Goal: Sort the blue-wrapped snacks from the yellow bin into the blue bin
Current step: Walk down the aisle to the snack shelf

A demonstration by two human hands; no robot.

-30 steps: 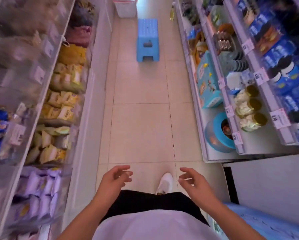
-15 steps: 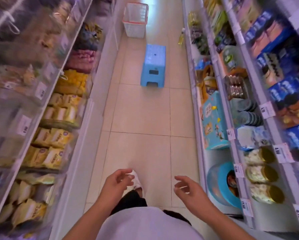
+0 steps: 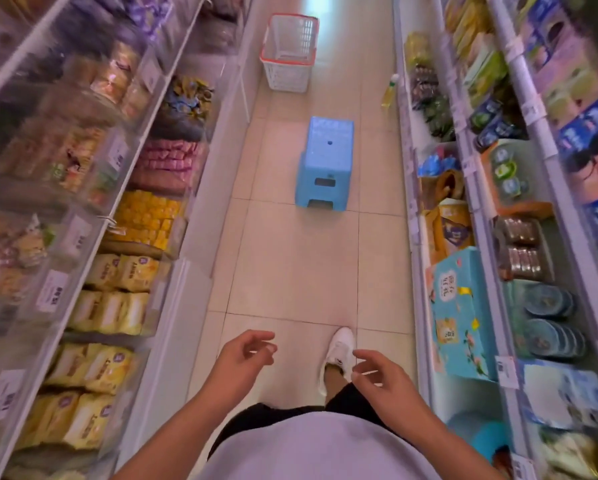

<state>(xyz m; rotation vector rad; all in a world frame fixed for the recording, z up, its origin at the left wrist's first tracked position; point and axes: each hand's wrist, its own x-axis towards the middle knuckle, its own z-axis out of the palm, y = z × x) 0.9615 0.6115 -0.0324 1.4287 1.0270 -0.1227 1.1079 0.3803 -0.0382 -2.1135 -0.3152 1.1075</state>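
Blue-wrapped snacks: none in either hand; can't tell which bin on the shelves is the yellow one or the blue one meant by the task. Yellow-wrapped snack packs (image 3: 145, 220) fill a clear bin on the left shelving, mid height, w/ pale yellow bags (image 3: 117, 271) in the bin below it and more near the bottom-left corner of the frame.

Left hand (image 3: 245, 358) is empty, fingers loosely curled, thumb and index tips near each other but pinching nothing. Palm faces inward, forearm comes up from the bottom edge at a slant toward the aisle centre. Right hand (image 3: 384, 379) likewise empty, fingers relaxed and half bent, touching nothing; forearm enters from the bottom-right. Both hands hang in front of the torso, apart from each other, over the beige tiled floor (image 3: 308, 265).

A white sneaker (image 3: 339, 351) shows between the hands, toe pointing up the aisle, black shorts and a pale shirt below it.

Further up the aisle, centre: a light blue plastic step stool (image 3: 325, 161) on the floor. Beyond it, near the top edge, a white mesh shopping basket w/ red rim (image 3: 289, 53), next to the left shelving base. A yellow-green bottle (image 3: 389, 91) stands at the foot of the right shelving. Right shelves carry a teal gift box (image 3: 458, 317), blue round tins (image 3: 547, 317) and blue cookie boxes (image 3: 595, 133).
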